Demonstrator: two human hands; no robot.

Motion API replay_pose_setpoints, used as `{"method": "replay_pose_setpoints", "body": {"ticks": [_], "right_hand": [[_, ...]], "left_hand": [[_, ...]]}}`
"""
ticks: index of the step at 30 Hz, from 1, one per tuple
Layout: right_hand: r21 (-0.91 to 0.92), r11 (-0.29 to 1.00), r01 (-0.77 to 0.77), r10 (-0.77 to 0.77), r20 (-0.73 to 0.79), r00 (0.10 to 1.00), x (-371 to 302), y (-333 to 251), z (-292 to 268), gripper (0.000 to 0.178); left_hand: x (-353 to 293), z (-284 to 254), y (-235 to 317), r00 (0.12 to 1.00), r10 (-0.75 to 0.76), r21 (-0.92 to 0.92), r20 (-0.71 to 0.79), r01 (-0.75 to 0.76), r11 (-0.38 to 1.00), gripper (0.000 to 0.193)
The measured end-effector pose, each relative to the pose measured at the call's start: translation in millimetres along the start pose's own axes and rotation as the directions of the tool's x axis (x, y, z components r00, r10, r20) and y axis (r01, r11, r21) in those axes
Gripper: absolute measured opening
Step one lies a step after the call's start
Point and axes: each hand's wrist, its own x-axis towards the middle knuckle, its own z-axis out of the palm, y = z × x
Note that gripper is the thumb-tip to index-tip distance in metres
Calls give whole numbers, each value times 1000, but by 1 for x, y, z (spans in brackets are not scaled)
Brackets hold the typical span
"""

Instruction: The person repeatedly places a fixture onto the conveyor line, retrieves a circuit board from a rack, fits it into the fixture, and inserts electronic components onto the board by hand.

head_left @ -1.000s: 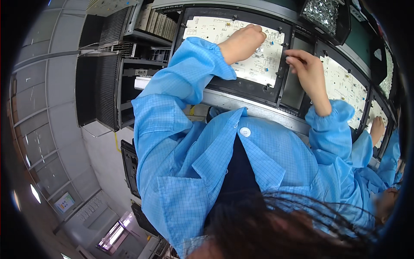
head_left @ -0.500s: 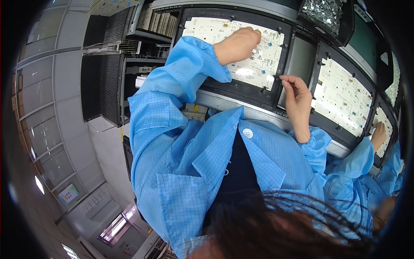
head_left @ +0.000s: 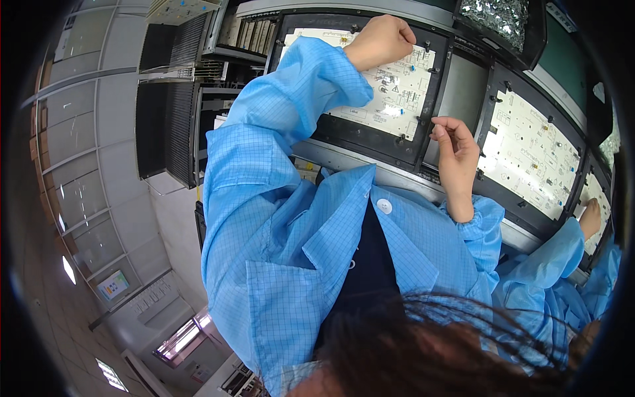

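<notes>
A white circuit board (head_left: pixel 413 83) with small blue parts and dark printed markings sits in a black frame (head_left: pixel 370 135). Over the board's far edge is my left hand (head_left: pixel 382 44), its fingers pinched together and bent downward; whatever they hold is too small or hidden to make out. My right hand (head_left: pixel 458 157) hovers by the frame's right side, thumb and forefinger closed together near a black clip. A tiny pale thing may be between those fingertips, but I cannot tell what it is.
To the right lies a second white board (head_left: pixel 529 155) in its own black frame. Another person's hand (head_left: pixel 591 218) works at a third board farther right. A dark bin of shiny small parts (head_left: pixel 496 20) stands at the far side. Black slotted racks (head_left: pixel 167 129) stand at left.
My left hand has moved away from me, from the middle of the board to its far edge, and slightly right. My right hand has barely moved.
</notes>
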Motion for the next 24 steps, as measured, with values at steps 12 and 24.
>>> {"method": "replay_pose_setpoints", "body": {"ticks": [12,24], "right_hand": [[4,999,43,-43,-59,997,-5,-8,-6,11],[10,999,34,-32,-164,986,3,-8,0,16]], "left_hand": [[3,6,8,999,11,116,37,-15,993,20],[6,15,13,992,116,302,55,-127,945,21]]}}
